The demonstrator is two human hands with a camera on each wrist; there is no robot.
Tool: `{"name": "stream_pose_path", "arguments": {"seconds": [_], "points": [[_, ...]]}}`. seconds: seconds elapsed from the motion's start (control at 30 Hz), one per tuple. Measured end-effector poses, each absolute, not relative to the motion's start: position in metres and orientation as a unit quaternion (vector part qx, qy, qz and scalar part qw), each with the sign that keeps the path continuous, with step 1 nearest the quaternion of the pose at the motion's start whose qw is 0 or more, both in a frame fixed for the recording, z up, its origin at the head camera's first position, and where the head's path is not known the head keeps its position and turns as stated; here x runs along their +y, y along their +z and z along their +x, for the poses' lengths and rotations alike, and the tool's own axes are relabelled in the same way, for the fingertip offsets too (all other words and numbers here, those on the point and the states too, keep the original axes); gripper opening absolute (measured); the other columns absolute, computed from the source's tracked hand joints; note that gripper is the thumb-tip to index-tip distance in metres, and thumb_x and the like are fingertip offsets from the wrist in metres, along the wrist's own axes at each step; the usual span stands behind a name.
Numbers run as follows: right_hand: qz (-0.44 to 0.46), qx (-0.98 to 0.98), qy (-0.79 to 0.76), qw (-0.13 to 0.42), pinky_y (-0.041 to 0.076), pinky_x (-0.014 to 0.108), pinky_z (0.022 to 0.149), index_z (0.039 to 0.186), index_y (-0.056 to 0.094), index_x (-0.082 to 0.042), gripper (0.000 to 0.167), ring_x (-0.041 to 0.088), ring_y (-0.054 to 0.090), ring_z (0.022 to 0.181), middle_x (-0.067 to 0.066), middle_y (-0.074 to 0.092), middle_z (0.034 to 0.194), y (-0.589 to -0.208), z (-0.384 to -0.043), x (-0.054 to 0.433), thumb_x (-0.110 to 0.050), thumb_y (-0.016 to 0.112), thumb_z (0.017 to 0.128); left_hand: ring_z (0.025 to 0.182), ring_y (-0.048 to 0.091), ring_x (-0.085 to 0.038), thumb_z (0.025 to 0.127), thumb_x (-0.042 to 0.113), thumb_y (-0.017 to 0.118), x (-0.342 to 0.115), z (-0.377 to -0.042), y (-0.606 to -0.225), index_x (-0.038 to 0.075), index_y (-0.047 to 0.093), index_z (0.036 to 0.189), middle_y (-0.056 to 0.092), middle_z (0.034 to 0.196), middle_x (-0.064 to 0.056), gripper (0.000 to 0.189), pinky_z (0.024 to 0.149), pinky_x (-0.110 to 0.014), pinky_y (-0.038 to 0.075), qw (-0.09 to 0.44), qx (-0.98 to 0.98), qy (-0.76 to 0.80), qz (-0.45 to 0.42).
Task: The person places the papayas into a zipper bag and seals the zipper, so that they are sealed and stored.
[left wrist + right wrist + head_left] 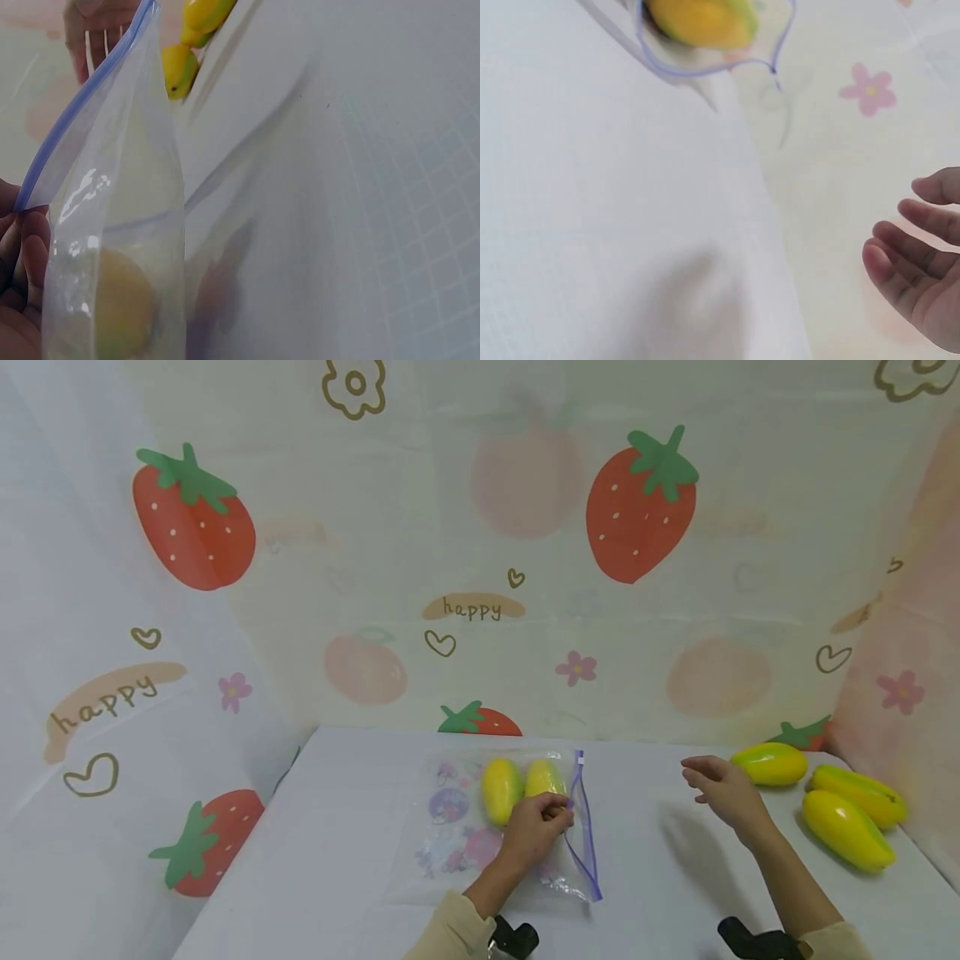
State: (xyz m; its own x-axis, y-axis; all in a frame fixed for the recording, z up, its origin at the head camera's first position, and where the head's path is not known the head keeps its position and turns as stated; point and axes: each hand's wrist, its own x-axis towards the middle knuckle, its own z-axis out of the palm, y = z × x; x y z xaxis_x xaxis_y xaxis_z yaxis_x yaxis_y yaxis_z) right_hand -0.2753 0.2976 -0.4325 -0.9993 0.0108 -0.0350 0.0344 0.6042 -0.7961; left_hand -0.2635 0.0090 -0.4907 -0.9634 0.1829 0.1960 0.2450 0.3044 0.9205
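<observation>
A clear plastic zip bag (465, 881) with a purple zip edge and printed pictures lies on the table, holding two yellow mangoes (502, 792). My left hand (534, 831) pinches the bag's zip edge between thumb and fingers, and the mouth gapes open in the right wrist view. In the left wrist view the purple zip strip (84, 96) rises from those fingers. My right hand (723, 793) is raised over the table, fingers loosely bent and holding nothing. Just beyond it is a mango (769, 764), the nearest of three loose ones.
Two more mangoes (849, 831) lie side by side at the right edge of the white table (330, 835). Behind stands a cloth backdrop (360, 552) printed with strawberries, hearts and flowers, and its side panels flank the table.
</observation>
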Motion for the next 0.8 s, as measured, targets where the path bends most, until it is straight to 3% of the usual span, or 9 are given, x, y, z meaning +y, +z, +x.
{"name": "stream_pose_path", "arguments": {"seconds": [0.2, 0.37, 0.43, 0.67, 0.8], "points": [[0.010, 0.908, -0.419, -0.007, 0.057, 0.034, 0.083, 0.138, 0.045, 0.007, 0.058, 0.033, 0.062, 0.103, 0.033, 0.049, 0.136, -0.424, -0.268, 0.322, -0.039, 0.041, 0.103, 0.069, 0.054, 0.001, 0.090, 0.014, 0.066, 0.009, -0.264, -0.491, 0.000, 0.072, 0.105, 0.071, 0.083, -0.006, 0.022, 0.067, -0.014, 0.048, 0.029, -0.808, -0.574, -0.132], [0.017, 0.916, -0.401, -0.028, 0.053, 0.019, 0.073, 0.137, 0.046, 0.007, 0.059, 0.025, 0.062, 0.098, 0.033, 0.051, 0.135, -0.424, -0.263, 0.336, -0.041, 0.043, 0.102, 0.069, 0.053, 0.000, 0.090, 0.015, 0.066, 0.009, -0.264, -0.490, 0.001, 0.072, 0.106, 0.071, 0.083, -0.005, 0.022, 0.067, -0.014, 0.047, 0.026, -0.808, -0.574, -0.130], [0.028, 0.919, -0.391, -0.033, 0.051, 0.019, 0.070, 0.136, 0.047, 0.007, 0.060, 0.026, 0.061, 0.097, 0.033, 0.052, 0.134, -0.425, -0.261, 0.341, -0.041, 0.045, 0.101, 0.069, 0.053, 0.000, 0.090, 0.016, 0.066, 0.009, -0.264, -0.491, 0.001, 0.072, 0.106, 0.071, 0.083, -0.004, 0.022, 0.067, -0.014, 0.047, 0.026, -0.808, -0.574, -0.130], [0.044, 0.944, -0.323, -0.050, 0.054, 0.046, 0.075, 0.133, 0.048, 0.011, 0.055, 0.046, 0.056, 0.103, 0.037, 0.054, 0.125, -0.420, -0.255, 0.368, -0.034, 0.047, 0.101, 0.070, 0.054, 0.000, 0.090, 0.016, 0.066, 0.009, -0.263, -0.492, 0.002, 0.072, 0.106, 0.071, 0.083, -0.004, 0.022, 0.067, -0.013, 0.047, 0.027, -0.809, -0.574, -0.129], [0.023, 0.960, -0.270, -0.076, 0.050, 0.052, 0.075, 0.127, 0.051, 0.013, 0.052, 0.049, 0.057, 0.100, 0.037, 0.057, 0.117, -0.418, -0.254, 0.384, -0.031, 0.049, 0.101, 0.069, 0.054, 0.000, 0.090, 0.016, 0.067, 0.010, -0.263, -0.493, 0.002, 0.072, 0.105, 0.071, 0.083, -0.005, 0.021, 0.067, -0.013, 0.048, 0.029, -0.810, -0.571, -0.129]]}}
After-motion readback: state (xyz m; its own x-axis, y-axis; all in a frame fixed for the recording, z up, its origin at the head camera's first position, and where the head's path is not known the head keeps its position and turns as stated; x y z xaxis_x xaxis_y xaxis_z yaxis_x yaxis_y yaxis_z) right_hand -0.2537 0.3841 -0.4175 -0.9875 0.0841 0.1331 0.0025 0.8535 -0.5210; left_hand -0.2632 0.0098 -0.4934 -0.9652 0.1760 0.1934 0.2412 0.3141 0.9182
